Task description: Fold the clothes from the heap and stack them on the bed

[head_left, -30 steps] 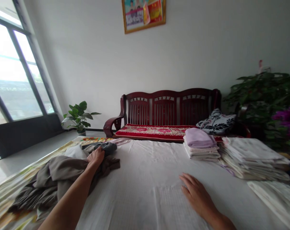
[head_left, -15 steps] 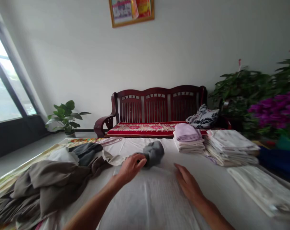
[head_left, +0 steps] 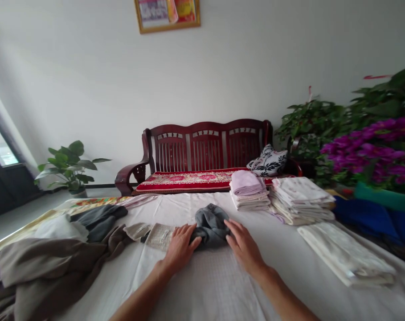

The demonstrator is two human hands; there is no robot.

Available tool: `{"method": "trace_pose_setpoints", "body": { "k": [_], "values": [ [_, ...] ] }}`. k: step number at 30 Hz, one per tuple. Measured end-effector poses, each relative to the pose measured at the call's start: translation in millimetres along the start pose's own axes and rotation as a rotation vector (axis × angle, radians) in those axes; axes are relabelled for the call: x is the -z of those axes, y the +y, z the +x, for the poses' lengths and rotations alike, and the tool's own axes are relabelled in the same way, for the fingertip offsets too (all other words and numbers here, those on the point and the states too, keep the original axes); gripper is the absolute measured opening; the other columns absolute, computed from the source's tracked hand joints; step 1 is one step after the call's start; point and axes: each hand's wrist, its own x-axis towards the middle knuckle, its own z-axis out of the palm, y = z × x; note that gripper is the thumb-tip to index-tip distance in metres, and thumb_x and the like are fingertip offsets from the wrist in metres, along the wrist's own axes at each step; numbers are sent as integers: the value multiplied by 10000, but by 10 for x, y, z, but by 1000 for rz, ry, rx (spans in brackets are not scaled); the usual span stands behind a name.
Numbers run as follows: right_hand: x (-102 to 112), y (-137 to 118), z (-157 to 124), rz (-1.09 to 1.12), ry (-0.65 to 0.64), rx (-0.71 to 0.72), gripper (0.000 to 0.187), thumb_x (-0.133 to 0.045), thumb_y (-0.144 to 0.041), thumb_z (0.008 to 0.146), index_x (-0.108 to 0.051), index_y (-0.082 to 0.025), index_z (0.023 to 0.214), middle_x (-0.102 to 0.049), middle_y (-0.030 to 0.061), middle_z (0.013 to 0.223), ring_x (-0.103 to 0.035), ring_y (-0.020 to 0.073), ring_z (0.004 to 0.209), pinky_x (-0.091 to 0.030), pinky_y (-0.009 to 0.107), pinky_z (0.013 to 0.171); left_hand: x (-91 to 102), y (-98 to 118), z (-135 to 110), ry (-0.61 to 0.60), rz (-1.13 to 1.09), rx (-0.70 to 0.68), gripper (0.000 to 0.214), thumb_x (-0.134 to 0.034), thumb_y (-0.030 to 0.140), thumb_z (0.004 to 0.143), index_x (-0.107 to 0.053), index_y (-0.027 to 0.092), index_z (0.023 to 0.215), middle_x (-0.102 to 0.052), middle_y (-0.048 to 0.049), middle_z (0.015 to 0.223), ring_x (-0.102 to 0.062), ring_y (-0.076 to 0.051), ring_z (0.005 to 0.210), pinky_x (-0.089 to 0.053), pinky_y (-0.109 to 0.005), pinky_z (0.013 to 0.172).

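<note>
A crumpled dark grey garment [head_left: 211, 223] lies on the white sheet between my two hands. At its left is a beige knitted piece [head_left: 158, 236], partly covered by my left hand [head_left: 182, 245]. That hand rests palm down, its fingers laid over the knit and its thumb apart, near the grey cloth. My right hand [head_left: 242, 243] is open, fingers extended, with the tips touching the right edge of the grey garment. Whether the beige piece and the grey garment are joined is hidden beneath my left hand.
Loose brown cloth [head_left: 51, 272] and a dark garment [head_left: 102, 218] lie at the left. Folded stacks, one topped with lilac cloth [head_left: 247, 183] and one with white cloth [head_left: 302, 191], stand at the right, near a folded white piece [head_left: 345, 252]. A wooden bench [head_left: 205, 147] is behind.
The grey garment, blurred before beside my left hand, now lies settled. My right hand has come in to touch it. More of the beige knit shows. The view has turned slightly right.
</note>
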Motion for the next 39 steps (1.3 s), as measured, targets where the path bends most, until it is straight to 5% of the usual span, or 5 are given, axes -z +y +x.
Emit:
{"method": "trace_pose_setpoints", "body": {
  "k": [11, 19, 23, 29, 39],
  "values": [
    [161, -528, -113, -61, -264, 348, 217, -533, -248, 943, -640, -223, 756, -638, 28, 769, -584, 191, 813, -474, 307, 760, -44, 351, 582, -208, -134, 302, 414, -512, 368, 903, -641, 176, 1246, -759, -115, 1035, -702, -263, 975, -477, -314, 798],
    [277, 100, 107, 57, 229, -135, 494, -434, -139, 832, -597, -201, 1295, -664, 105, 1257, -596, 241, 1194, -463, 413, 1044, -46, 639, 335, -303, -381, -250, 457, -480, 129, 815, -703, 238, 1200, -727, -5, 883, -656, -153, 807, -479, -236, 772],
    [236, 345, 186, 123, 83, -83, 764, -448, -72, 621, -564, -190, 1367, -589, 91, 1407, -501, 258, 1328, -366, 471, 1152, 111, 710, 141, -386, -389, -474, 457, -509, 105, 802, -718, 276, 1171, -723, -5, 947, -649, -165, 931, -466, -241, 899],
    [227, 122, 164, 273, -211, -164, 503, -506, -182, 765, -640, -223, 1249, -736, 56, 1054, -668, 226, 988, -517, 390, 931, 333, 512, 41, -346, -229, -375, 354, -609, 273, 860, -670, 282, 1208, -694, -28, 1055, -648, -190, 941, -473, -280, 864],
    [384, -88, 158, -234, -147, -252, 397, -420, -406, 974, -668, -237, 715, -711, 40, 688, -642, 187, 667, -363, 283, 611, 757, -12, -418, -266, 223, -333, 165, -614, 308, 885, -698, 240, 1010, -695, -54, 864, -626, -238, 843, -407, -346, 785]
  ]
}}
